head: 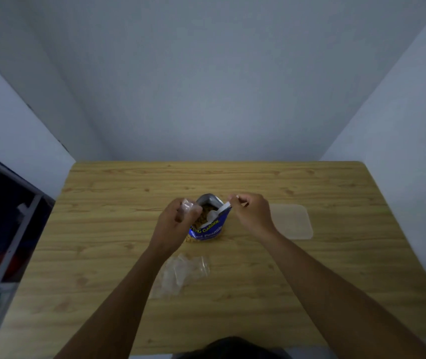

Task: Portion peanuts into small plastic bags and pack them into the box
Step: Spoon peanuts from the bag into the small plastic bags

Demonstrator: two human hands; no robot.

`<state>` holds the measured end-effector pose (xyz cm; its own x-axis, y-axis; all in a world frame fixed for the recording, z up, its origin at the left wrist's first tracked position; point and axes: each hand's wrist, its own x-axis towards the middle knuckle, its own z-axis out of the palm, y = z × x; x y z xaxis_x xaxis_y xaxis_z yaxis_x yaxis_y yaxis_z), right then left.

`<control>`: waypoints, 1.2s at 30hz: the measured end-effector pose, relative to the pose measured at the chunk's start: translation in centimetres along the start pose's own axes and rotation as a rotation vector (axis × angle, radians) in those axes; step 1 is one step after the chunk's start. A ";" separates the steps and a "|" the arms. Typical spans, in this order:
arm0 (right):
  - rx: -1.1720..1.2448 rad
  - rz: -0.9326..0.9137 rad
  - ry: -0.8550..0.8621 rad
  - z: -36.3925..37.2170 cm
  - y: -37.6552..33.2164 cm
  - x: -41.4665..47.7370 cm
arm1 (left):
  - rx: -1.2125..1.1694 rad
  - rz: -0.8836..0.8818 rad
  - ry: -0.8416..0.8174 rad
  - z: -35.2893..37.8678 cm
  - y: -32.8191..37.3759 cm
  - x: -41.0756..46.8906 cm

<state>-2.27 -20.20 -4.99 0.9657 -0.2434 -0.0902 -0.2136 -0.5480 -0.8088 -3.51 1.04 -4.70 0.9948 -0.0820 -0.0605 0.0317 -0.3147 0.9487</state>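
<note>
Peanut bag [208,229] stands at mid-table [258,294], mouth upward. Spoon [213,215] sits in the mouth, handle leading right to the right hand [252,213], which pinches it. Left hand [174,221] holds a small bag [187,204] at the left edge of the mouth. Plastic box [293,221] lies on the table right of the right hand. Empty bags [183,270] lie before the peanut bag, nearer the person. Rack [12,216] stands left of the table.

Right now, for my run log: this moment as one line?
left hand: holds small bag | right hand: holds spoon, bowl in peanut pouch | spare bags: on table | step: scooping
</note>
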 end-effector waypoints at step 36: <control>-0.046 0.399 -0.194 1.4 15.8 -10.4 | 0.172 -0.545 -0.204 12.5 -9.3 -8.0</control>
<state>-15.46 -25.24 -17.62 0.8154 -0.2902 -0.5009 -0.5770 -0.4781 -0.6622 -12.99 -7.23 -16.92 0.8005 -0.0402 -0.5980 0.4986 -0.5091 0.7016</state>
